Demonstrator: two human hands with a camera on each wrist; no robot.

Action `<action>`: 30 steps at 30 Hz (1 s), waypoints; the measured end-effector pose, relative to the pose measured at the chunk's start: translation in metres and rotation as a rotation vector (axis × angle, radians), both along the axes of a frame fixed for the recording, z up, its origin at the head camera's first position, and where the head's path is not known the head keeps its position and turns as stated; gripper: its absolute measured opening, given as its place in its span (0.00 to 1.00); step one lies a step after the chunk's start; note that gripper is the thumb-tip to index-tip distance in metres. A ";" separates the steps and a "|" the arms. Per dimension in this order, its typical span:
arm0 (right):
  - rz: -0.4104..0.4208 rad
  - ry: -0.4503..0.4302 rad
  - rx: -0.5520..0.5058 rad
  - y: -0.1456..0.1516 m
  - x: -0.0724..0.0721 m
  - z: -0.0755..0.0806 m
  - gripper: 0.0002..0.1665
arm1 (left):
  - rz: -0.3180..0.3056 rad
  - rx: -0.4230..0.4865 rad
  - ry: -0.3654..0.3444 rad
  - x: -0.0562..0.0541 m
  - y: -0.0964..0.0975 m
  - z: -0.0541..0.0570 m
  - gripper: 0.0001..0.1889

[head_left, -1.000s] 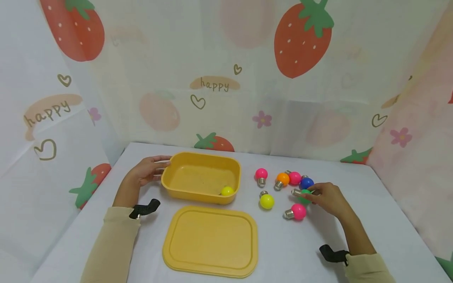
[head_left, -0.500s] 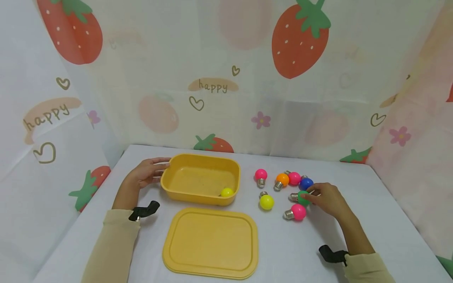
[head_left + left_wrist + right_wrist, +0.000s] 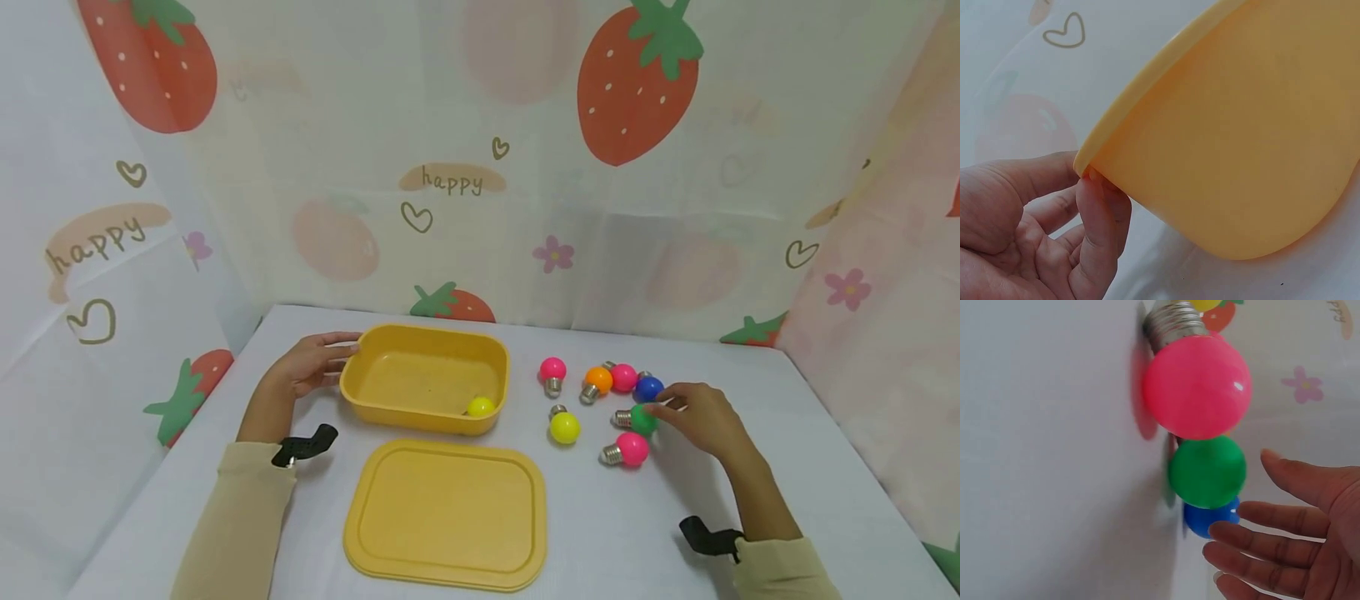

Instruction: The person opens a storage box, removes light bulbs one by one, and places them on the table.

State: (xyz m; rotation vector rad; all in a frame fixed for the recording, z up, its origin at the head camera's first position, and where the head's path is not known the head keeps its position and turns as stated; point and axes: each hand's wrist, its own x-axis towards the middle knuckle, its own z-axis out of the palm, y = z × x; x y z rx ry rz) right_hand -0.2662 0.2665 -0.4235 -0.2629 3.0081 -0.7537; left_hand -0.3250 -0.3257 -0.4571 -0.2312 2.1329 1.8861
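Note:
My left hand grips the left end of a yellow plastic box. In the left wrist view, the fingers meet the rim at the corner of the box wall. Inside the box lies one yellow bulb. My right hand is just right of a green light bulb lying on its side. The right wrist view shows its fingers spread and holding nothing, apart from the green bulb. Beside that bulb are a pink bulb and a blue bulb.
A yellow lid lies flat on the white table in front of the box. More bulbs lie right of the box: a yellow one, a pink one, an orange one and another pink one. Strawberry-printed cloth hangs behind.
The green bulb, tilted up between my right fingers a second ago, has been let go and lies on the table. The right hand has drawn slightly away. The left hand stays at the box.

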 end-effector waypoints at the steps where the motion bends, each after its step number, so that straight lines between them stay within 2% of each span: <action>1: -0.005 0.013 0.002 0.000 0.001 0.002 0.26 | -0.001 -0.002 0.001 0.000 0.000 0.000 0.32; 8: -0.039 0.104 0.000 -0.002 0.008 0.020 0.24 | 0.008 -0.016 -0.004 0.000 0.001 0.003 0.32; 13: -0.032 0.143 -0.027 -0.007 0.013 0.028 0.25 | -0.002 0.002 0.005 0.000 0.002 0.004 0.32; 20: -0.006 0.149 -0.074 -0.017 0.019 0.031 0.23 | -0.009 0.024 0.004 0.001 0.001 0.005 0.33; 30: 0.041 0.156 -0.124 -0.035 0.024 0.031 0.20 | 0.002 -0.016 0.000 -0.001 -0.001 -0.002 0.33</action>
